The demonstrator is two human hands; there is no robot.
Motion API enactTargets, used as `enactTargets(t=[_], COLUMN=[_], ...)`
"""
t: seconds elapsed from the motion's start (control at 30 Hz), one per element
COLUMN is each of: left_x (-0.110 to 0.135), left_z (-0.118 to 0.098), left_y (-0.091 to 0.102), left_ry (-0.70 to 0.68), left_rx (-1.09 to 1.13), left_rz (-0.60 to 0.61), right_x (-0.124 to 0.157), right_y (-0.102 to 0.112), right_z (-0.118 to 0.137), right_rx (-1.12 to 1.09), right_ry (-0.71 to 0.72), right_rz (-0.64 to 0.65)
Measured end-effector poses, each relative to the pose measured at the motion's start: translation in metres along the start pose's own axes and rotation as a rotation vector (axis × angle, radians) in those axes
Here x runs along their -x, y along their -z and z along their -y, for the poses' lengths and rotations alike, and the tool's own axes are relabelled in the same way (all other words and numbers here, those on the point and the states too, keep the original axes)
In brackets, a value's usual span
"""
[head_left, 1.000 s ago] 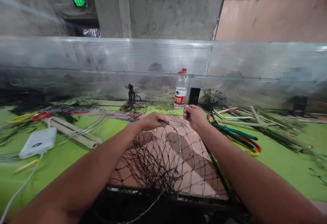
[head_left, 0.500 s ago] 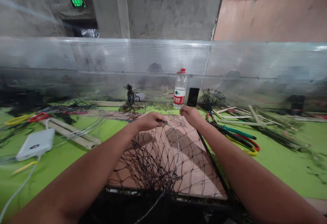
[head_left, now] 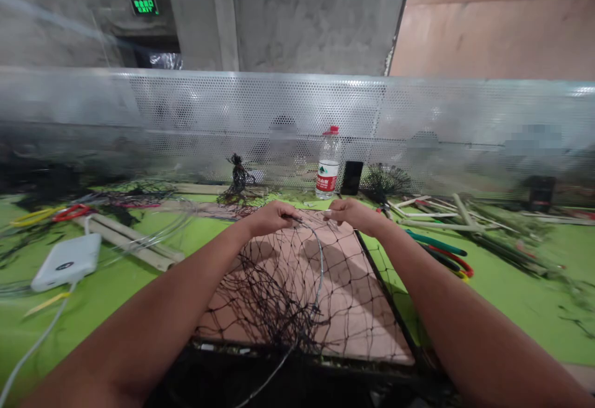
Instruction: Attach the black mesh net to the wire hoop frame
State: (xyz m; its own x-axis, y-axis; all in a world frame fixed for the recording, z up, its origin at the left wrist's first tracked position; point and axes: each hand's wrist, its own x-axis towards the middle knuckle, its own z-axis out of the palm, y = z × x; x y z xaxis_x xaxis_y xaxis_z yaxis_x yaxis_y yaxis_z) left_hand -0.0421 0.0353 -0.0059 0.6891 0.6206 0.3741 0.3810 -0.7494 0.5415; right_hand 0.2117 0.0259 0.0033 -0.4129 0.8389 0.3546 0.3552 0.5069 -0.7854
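Well, your left hand (head_left: 272, 219) and right hand (head_left: 356, 214) sit close together at the far edge of the black knotted net (head_left: 279, 290), just apart from each other. Your left fingers curl closed and seem to pinch the end of a thin wire hoop (head_left: 320, 271), which arcs down through the mesh. Your right fingers bend in toward the thumb at the net's upper edge, but you can't tell from this view whether they pinch a strand. Held this way, the hands appear to keep the hoop and the net's edge together and the mesh drawn open. The net lies across a pink wooden board (head_left: 357, 327), bunched near its lower middle, probably because the slack gathers there. The board rests on a green tabletop (head_left: 511, 315), which gives the dark mesh a plain backing. Beyond your hands stand a water bottle (head_left: 328, 163) and a black phone (head_left: 352, 177), while coloured-handled pliers (head_left: 439, 254) lie to your right and a white power bank (head_left: 66, 261) to your left.
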Motion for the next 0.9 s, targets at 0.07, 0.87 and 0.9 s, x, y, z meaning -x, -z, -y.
enactTargets(t=[0.07,0.87,0.9], left_x=[0.0,0.0,0.0], left_z=[-0.001,0.003,0.003], left_y=[0.0,-0.001,-0.001], left_ry=[-0.01,-0.029,-0.028], left_rx=[-0.008,-0.063,-0.068], left_rz=[0.005,0.026,0.025], right_x=[0.001,0.001,0.0], right_y=[0.0,-0.015,-0.015], right_z=[-0.002,-0.001,-0.002], right_rx=[-0.086,-0.579,-0.596], right_ry=[-0.077,-0.371,-0.4], right_rz=[0.074,0.13,0.152])
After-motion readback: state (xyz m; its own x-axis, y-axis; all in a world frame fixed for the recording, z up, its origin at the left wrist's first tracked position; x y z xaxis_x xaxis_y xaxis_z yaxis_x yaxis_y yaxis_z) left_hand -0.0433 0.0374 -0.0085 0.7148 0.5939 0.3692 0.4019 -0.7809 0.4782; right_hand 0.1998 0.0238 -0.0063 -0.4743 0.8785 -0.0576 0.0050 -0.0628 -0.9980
